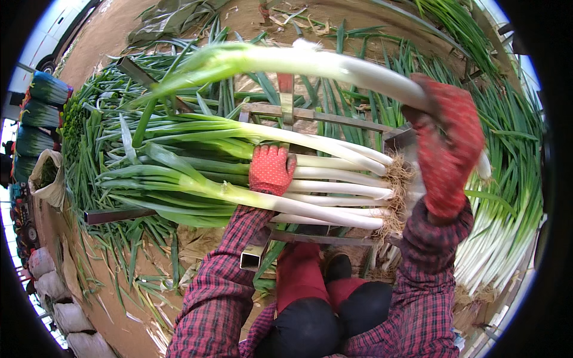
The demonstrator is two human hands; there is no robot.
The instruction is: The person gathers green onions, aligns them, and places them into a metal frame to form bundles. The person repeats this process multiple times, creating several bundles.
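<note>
My right hand (450, 143), in a red dotted glove, grips the root end of a large Welsh onion (313, 62) raised above the rest. That stalk is blurred, its green leaves reaching left. My left hand (271, 170), also gloved, is curled over a bunch of Welsh onions (340, 185), its fingertips pointing away from me. The bunch lies across a metal frame (313, 115) with its roots (396, 188) to the right. One stalk (250, 197) crosses over my left wrist. What my left fingers touch underneath is hidden.
A pile of onions (497, 241) lies at the right, and cut leaves (98, 147) are heaped at the left. Metal bars (118, 216) jut leftward. A square tube end (250, 260) is near my left forearm. Sacks (62, 286) and netted bundles (42, 118) stand farther left.
</note>
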